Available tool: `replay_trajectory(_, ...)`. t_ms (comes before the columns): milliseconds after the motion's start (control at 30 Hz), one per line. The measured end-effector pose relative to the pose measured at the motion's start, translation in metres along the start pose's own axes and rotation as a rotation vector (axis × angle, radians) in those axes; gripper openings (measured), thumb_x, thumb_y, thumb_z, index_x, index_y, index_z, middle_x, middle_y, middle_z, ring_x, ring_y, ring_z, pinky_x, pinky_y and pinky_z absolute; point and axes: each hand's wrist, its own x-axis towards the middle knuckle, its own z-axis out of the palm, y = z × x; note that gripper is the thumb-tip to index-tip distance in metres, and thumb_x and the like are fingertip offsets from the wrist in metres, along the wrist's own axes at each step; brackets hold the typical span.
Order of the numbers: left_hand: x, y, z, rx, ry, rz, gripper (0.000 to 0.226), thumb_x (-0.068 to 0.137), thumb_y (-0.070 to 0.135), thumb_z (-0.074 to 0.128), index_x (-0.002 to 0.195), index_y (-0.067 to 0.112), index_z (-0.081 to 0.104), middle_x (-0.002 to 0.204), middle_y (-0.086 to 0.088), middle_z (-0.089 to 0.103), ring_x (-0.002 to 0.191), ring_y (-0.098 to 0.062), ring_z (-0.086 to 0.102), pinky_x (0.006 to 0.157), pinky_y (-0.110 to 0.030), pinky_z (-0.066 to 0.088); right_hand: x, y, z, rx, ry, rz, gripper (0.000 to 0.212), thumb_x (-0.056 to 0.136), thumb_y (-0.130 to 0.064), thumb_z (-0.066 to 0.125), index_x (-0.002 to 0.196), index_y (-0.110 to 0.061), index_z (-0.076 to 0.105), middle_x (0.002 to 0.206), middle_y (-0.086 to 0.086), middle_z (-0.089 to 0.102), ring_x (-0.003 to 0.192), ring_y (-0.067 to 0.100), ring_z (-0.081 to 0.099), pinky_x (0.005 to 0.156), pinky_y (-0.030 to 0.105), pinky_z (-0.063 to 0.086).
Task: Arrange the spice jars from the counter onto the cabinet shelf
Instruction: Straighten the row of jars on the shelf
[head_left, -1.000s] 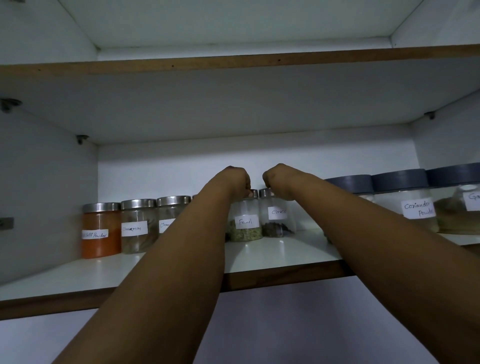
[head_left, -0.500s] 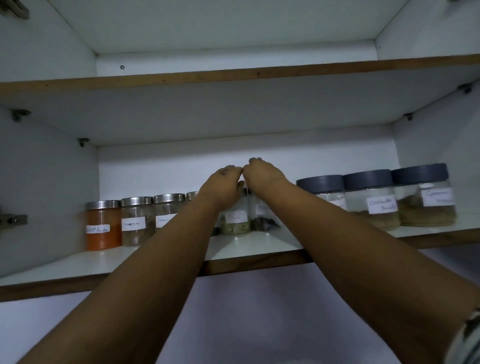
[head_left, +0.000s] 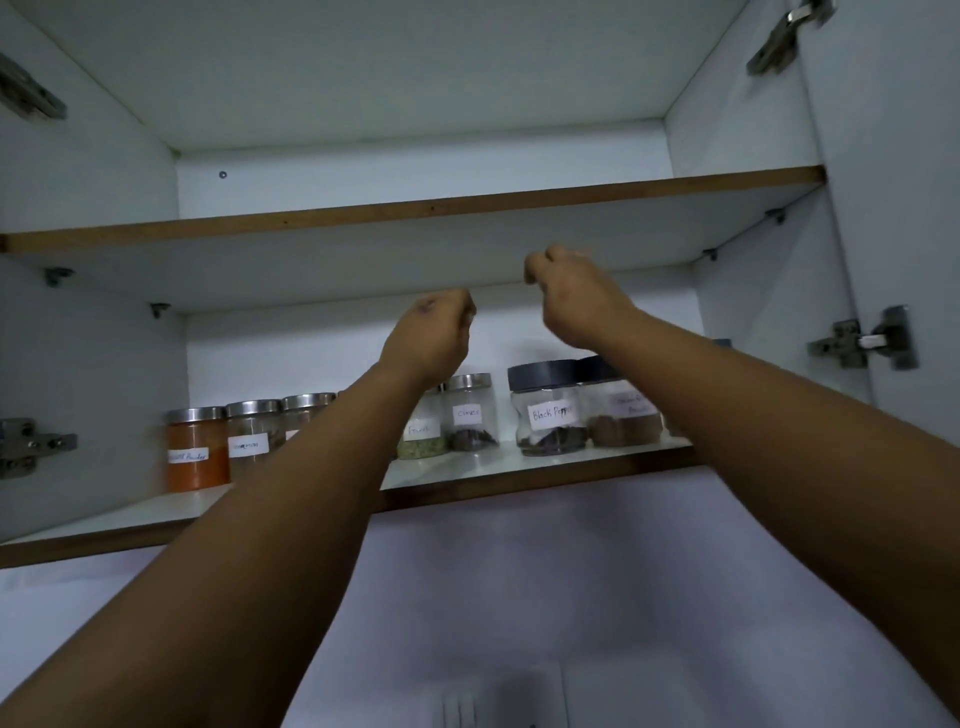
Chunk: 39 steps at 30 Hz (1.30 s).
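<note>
- Left hand and right hand hover apart, fingers curled, holding nothing.
- Cloves jar stands just beside black pepper jar on the lower shelf.

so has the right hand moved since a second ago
Yes: the right hand has lifted off the lid of the cloves jar, up toward the upper shelf.
</note>
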Motion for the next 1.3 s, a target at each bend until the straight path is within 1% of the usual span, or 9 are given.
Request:
replay_trajectory(100, 0.001, 0.026, 0.0, -0.005, -0.037, 0.034, 0.014, 0.096, 0.009, 0.042, 0.102, 0.009, 0.054, 0.099, -0.015, 0.061, 0.093, -0.032, 0.054, 0.071, -0.032, 0.039, -0.01, 0.025, -0.013, -0.056, -0.036, 0.069, 0.033, 0.092, 0.004, 0.039, 0.116, -0.01, 0.056, 0.114, 0.015, 0.059, 0.099, 0.032, 0.056, 0.071, 0.032, 0.039)
replay_trajectory(200, 0.001, 0.048, 0.001, -0.046, -0.073, 0.067, 0.011, 0.097, 0.016, 0.048, 0.101, 0.008, 0.055, 0.097, -0.011, 0.059, 0.091, -0.03, 0.054, 0.071, -0.03, 0.038, -0.021, 0.043, -0.024, -0.097, -0.115, 0.135, 0.032, 0.092, 0.003, 0.044, 0.115, -0.013, 0.058, 0.112, 0.013, 0.062, 0.097, 0.031, 0.058, 0.068, 0.032, 0.038)
replay_trajectory(300, 0.004, 0.056, 0.006, -0.034, -0.126, 0.086, 0.023, 0.093, 0.029, 0.064, 0.106, 0.01, 0.058, 0.109, -0.007, 0.059, 0.1, -0.025, 0.054, 0.082, -0.032, 0.043, -0.03, 0.051, -0.031, -0.152, -0.263, 0.135, 0.039, 0.089, 0.007, 0.05, 0.121, -0.012, 0.062, 0.126, 0.011, 0.057, 0.113, 0.029, 0.055, 0.084, 0.034, 0.045)
replay_trajectory(433, 0.009, 0.059, 0.021, 0.012, -0.273, 0.08, 0.045, 0.091, 0.033, 0.067, 0.13, 0.015, 0.054, 0.138, -0.01, 0.053, 0.126, -0.028, 0.048, 0.104, -0.038, 0.042, -0.038, 0.053, -0.034, -0.165, -0.473, 0.159, 0.048, 0.091, 0.005, 0.051, 0.135, -0.014, 0.054, 0.141, 0.008, 0.05, 0.128, 0.027, 0.048, 0.102, 0.033, 0.04)
replay_trajectory(567, 0.019, 0.066, 0.035, 0.053, -0.322, 0.099, 0.043, 0.095, 0.04, 0.059, 0.127, 0.011, 0.06, 0.129, -0.01, 0.06, 0.122, -0.027, 0.051, 0.099, -0.037, 0.045, -0.042, 0.058, -0.027, -0.255, -0.611, 0.063, 0.036, 0.102, -0.021, 0.046, 0.135, -0.012, 0.055, 0.14, 0.009, 0.052, 0.127, 0.027, 0.047, 0.104, 0.034, 0.038)
replay_trajectory(700, 0.031, 0.066, 0.049, 0.106, -0.385, 0.086, 0.023, 0.09, 0.032, 0.067, 0.099, 0.012, 0.072, 0.102, -0.006, 0.07, 0.096, -0.021, 0.057, 0.076, -0.03, 0.044, -0.035, 0.06, -0.012, -0.289, -0.598, 0.012, 0.029, 0.099, -0.015, 0.05, 0.125, -0.01, 0.063, 0.126, 0.008, 0.061, 0.114, 0.025, 0.054, 0.089, 0.03, 0.043)
replay_trajectory(800, 0.042, 0.06, 0.06, 0.125, -0.408, 0.055, 0.02, 0.087, 0.028, 0.071, 0.098, 0.012, 0.073, 0.096, -0.002, 0.071, 0.087, -0.018, 0.056, 0.072, -0.028, 0.04, -0.025, 0.063, 0.008, -0.338, -0.603, -0.008, 0.027, 0.097, -0.014, 0.053, 0.121, -0.01, 0.065, 0.121, 0.007, 0.063, 0.111, 0.024, 0.057, 0.086, 0.03, 0.045)
replay_trajectory(1033, 0.061, 0.038, 0.096, 0.064, -0.447, -0.029, 0.019, 0.085, 0.027, 0.074, 0.1, 0.015, 0.073, 0.102, -0.001, 0.071, 0.089, -0.014, 0.055, 0.078, -0.027, 0.043, 0.003, 0.085, 0.069, -0.405, -0.644, 0.016, 0.027, 0.094, -0.015, 0.059, 0.12, -0.009, 0.065, 0.121, 0.008, 0.064, 0.11, 0.024, 0.06, 0.086, 0.029, 0.048)
replay_trajectory(1300, 0.079, 0.018, 0.134, 0.151, -0.469, -0.058, 0.024, 0.087, 0.03, 0.072, 0.105, 0.013, 0.071, 0.108, -0.003, 0.07, 0.101, -0.02, 0.06, 0.082, -0.029, 0.043, 0.025, 0.096, 0.121, -0.368, -0.665, 0.029, 0.031, 0.094, -0.012, 0.059, 0.125, -0.009, 0.062, 0.125, 0.008, 0.061, 0.115, 0.022, 0.058, 0.089, 0.028, 0.048)
